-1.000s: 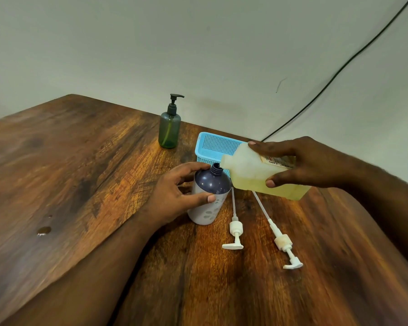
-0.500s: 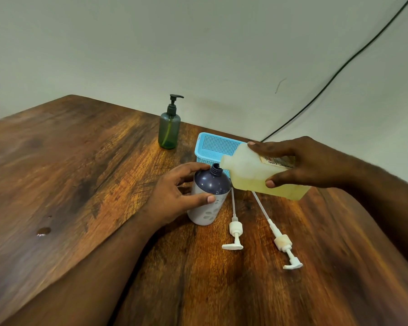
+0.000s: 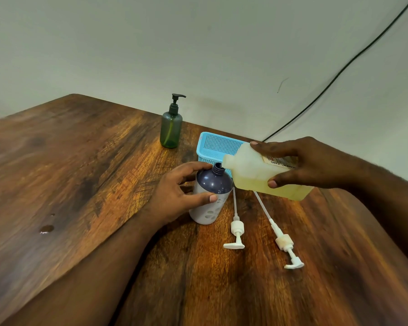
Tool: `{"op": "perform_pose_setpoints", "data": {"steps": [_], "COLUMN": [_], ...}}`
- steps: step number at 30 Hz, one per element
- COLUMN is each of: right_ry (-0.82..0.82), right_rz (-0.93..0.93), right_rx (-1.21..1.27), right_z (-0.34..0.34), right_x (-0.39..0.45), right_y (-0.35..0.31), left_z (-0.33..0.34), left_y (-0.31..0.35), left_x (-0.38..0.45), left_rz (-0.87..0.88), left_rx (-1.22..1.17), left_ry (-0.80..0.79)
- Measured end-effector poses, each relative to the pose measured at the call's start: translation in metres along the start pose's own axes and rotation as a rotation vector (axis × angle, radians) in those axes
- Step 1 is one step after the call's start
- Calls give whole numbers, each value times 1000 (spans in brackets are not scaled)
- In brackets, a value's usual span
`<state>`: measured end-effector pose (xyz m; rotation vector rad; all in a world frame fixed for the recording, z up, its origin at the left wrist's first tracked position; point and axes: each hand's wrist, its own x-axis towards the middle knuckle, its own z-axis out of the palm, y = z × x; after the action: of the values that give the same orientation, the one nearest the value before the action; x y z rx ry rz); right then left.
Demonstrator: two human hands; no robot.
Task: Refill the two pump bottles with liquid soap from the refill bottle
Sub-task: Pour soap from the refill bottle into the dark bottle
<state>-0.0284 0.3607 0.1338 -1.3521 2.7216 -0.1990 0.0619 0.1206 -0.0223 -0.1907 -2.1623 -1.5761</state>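
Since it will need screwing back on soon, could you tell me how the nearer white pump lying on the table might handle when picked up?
The white pump probably weighs very little. Its long thin dip tube looks flexible, so it may wobble or bend if lifted by the head. Lying loose on the table, it could roll or pivot if nudged.

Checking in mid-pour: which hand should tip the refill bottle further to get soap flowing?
Right. The right hand grips the refill bottle, its spout at the purple bottle mouth; the left hand steadies that bottle.
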Motion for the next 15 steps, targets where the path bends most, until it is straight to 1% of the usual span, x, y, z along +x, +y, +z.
{"op": "perform_pose_setpoints", "data": {"steps": [15], "right_ry": [21], "right_rz": [8], "right_rx": [-34], "right_z": [0], "right_x": [-1], "right_y": [-2], "left_z": [0], "left_y": [-1], "left_x": [-1], "left_rz": [11], "left_rx": [3], "left_ry": [-14]}}
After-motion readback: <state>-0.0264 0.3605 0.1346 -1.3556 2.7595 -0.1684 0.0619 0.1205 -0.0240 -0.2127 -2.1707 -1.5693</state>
